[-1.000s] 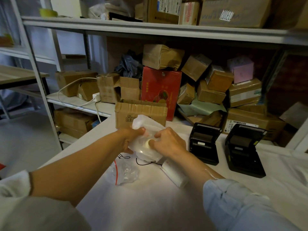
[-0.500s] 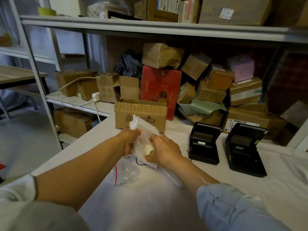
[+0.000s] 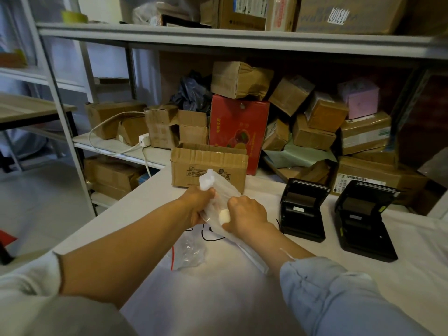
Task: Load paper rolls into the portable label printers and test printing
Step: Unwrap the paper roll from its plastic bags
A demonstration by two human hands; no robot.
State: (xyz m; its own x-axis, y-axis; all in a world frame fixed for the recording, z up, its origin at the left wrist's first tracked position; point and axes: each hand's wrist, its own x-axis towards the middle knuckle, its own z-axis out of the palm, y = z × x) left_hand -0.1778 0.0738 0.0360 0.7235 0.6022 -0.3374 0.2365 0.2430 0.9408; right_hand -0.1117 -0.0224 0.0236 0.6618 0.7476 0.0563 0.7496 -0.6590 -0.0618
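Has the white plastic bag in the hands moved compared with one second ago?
Yes. The plastic bag now stands taller and narrower against the cardboard box.

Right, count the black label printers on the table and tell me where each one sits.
2. One label printer stands just right of the right hand; the second printer sits beside it, further right. Both have their lids open. None seems hidden.
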